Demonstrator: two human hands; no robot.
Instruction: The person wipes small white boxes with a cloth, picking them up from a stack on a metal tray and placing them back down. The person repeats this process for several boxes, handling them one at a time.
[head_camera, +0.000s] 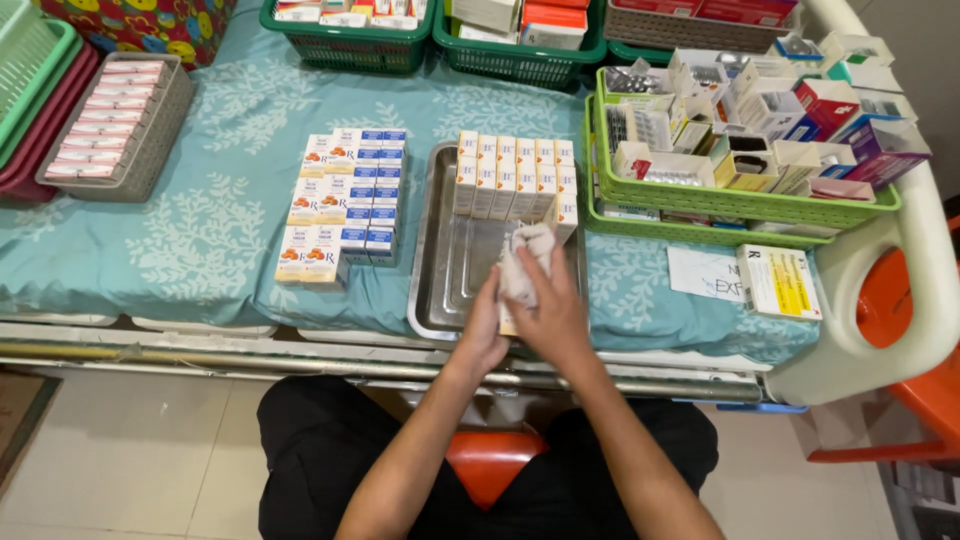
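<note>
Both my hands meet over a steel tray (440, 270) on the teal cloth. A small white box (508, 318) is gripped from the left by my left hand (484, 328). My right hand (553, 310) presses a crumpled white cloth (527, 252) against the box. At the tray's far end stand rows of small white and orange boxes (515, 177), upright and close together.
Stacks of orange and blue boxes (345, 195) lie left of the tray. Green baskets (740, 200) of medicine packs stand at the right, with a flat white and yellow box (778, 282) nearby. A grey basket (115, 125) of pink packs sits far left.
</note>
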